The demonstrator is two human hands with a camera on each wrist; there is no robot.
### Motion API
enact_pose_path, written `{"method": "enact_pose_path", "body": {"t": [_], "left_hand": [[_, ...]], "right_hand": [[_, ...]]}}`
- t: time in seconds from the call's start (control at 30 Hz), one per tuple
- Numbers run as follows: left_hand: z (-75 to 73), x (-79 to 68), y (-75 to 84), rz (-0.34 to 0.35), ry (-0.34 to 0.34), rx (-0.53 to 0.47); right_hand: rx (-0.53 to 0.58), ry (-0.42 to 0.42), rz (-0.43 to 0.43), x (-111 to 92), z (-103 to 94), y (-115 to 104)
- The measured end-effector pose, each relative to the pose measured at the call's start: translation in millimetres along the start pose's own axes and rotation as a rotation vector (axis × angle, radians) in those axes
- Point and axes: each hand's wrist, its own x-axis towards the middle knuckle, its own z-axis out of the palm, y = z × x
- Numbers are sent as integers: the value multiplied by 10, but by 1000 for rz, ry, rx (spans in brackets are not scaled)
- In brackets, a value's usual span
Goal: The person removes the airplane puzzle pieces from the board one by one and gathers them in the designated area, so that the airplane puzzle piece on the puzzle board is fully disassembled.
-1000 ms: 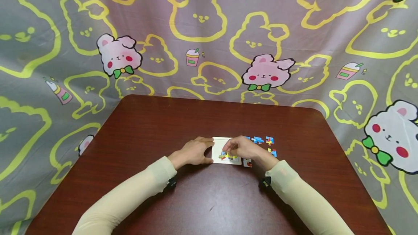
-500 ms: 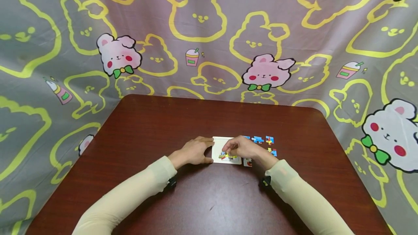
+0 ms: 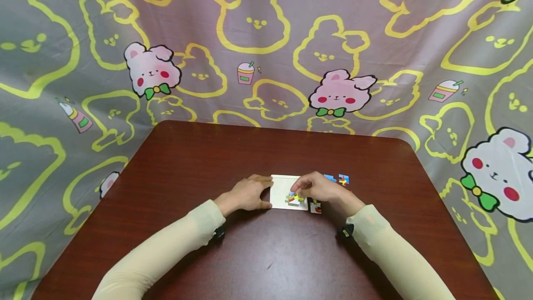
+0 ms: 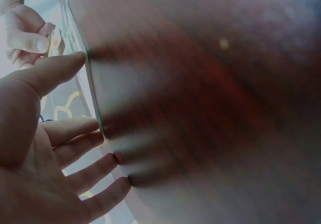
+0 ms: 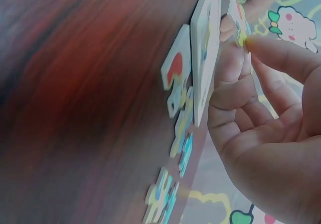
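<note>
My left hand point(image 3: 249, 192) rests at the left side of a shallow white puzzle tray point(image 3: 278, 189). In the left wrist view its thumb and forefinger are spread and touch the tray's edge, and the other fingertips rest on the table. Over the right part of the tray, my right hand point(image 3: 319, 187) pinches a jigsaw puzzle piece point(image 3: 294, 199) between thumb and fingers. In the right wrist view this colourful puzzle piece point(image 5: 236, 22) is tilted and raised off the tray surface. The right hand hides the tray's upper right corner.
Loose puzzle pieces lie on the brown table point(image 3: 266, 253) right of the tray: a blue one point(image 3: 329, 178), one with a red and yellow shape point(image 3: 343, 179), and one with a red patch point(image 3: 315, 207) by the tray's lower right corner. A patterned curtain point(image 3: 258, 105) stands behind.
My right hand has shifted a little to the right, carrying the pinched puzzle piece along over the tray. The left hand stays in place at the tray's edge.
</note>
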Motion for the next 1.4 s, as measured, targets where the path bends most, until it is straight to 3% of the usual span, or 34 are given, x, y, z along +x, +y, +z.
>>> {"method": "enact_pose_path", "body": {"t": [0.3, 0.6, 0.87, 1.4], "left_hand": [[-6, -14, -1, 9, 8, -1], [-11, -18, 11, -4, -2, -31], [-19, -19, 15, -5, -5, -28], [-17, -10, 8, -13, -8, -28]], "right_hand": [[0, -29, 39, -128, -73, 128], [3, 13, 84, -282, -202, 229], [6, -20, 101, -399, -323, 308], [15, 0, 157, -587, -485, 459]]}}
